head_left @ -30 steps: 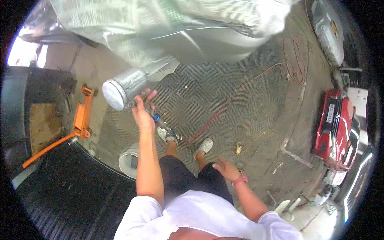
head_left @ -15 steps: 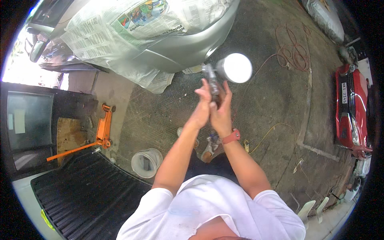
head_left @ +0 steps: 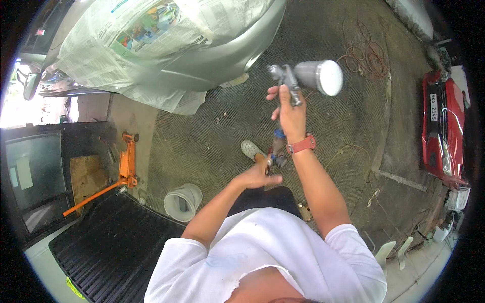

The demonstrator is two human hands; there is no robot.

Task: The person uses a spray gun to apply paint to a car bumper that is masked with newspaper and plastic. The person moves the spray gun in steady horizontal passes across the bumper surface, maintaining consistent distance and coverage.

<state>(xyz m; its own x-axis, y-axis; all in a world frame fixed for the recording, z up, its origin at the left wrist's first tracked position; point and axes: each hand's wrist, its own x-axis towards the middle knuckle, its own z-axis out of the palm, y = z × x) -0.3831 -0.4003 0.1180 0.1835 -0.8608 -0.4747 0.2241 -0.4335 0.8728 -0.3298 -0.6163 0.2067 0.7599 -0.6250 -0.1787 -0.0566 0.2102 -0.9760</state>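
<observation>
My right hand (head_left: 289, 112), with a red band at the wrist, grips a metal spray gun (head_left: 286, 79) by its handle and holds it up. A silver cup with a white lid (head_left: 318, 77) points to the right from the gun. Lower down, my left hand (head_left: 257, 177) is closed on the air hose fitting (head_left: 275, 157) that hangs beneath the gun. Both hands are above my lap and my pale shoe (head_left: 251, 149).
A silver car masked with newspaper (head_left: 151, 45) fills the upper left. An orange floor jack (head_left: 126, 161) and a white bucket (head_left: 183, 202) sit at left, beside a black ribbed mat (head_left: 96, 247). A coiled hose (head_left: 364, 55) lies on the concrete. A red car (head_left: 444, 131) stands at right.
The spray gun passed from my left hand to my right. Both hands were together on it half a second ago; now my left hand has dropped to the hose fitting.
</observation>
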